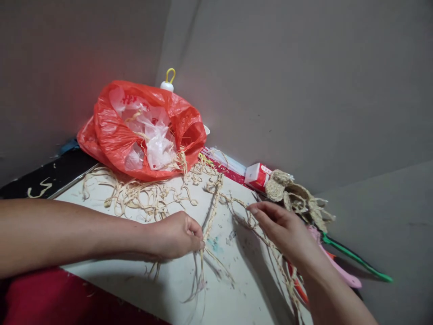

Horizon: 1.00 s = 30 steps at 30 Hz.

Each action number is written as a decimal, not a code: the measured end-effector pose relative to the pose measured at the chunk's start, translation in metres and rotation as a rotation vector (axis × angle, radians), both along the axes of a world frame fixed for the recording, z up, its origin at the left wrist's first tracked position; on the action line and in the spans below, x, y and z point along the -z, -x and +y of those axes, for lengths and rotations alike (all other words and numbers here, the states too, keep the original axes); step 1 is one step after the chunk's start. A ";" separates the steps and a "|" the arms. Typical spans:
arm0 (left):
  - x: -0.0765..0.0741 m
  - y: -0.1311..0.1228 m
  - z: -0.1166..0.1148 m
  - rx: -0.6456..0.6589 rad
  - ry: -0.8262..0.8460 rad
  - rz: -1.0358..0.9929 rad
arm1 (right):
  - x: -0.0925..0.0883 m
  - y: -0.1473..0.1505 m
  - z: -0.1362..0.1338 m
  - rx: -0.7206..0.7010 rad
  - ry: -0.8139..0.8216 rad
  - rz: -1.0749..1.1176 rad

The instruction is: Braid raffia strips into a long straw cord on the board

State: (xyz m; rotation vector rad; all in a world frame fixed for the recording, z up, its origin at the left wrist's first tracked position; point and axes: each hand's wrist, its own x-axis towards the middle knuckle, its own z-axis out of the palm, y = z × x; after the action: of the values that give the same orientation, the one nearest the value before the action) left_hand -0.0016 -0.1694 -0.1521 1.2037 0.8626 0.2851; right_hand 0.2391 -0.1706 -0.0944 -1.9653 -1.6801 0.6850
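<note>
My left hand (177, 234) is closed in a pinch on a pale straw braid (213, 207), which runs up and away over the white tabletop (233, 266). Loose strand ends (218, 264) hang out below the fingers. To the right, my right hand (282, 228) pinches a thin straw cord (241, 203) between thumb and fingers. A longer twisted length of straw (279, 262) trails beneath this hand toward the bottom edge. Whether these two lengths join behind the fingers I cannot tell.
An open red plastic bag (113, 131) holds white plastic and straw. Straw scraps (135, 194) lie before it. At the right wall are a red-and-white box (257, 176), woven straw pieces (279, 185), and tools with pink (341, 271) and green (358, 259) handles. A black panel (57, 174) lies left.
</note>
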 end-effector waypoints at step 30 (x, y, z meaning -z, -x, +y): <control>0.013 -0.001 0.000 0.030 -0.158 -0.024 | 0.010 0.090 0.036 -0.051 0.073 0.945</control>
State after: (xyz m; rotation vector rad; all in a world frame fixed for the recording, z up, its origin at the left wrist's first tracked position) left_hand -0.0003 -0.1697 -0.1654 1.3564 0.8124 0.3479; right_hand 0.1492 -0.1345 -0.1045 -1.2739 -1.1040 1.4176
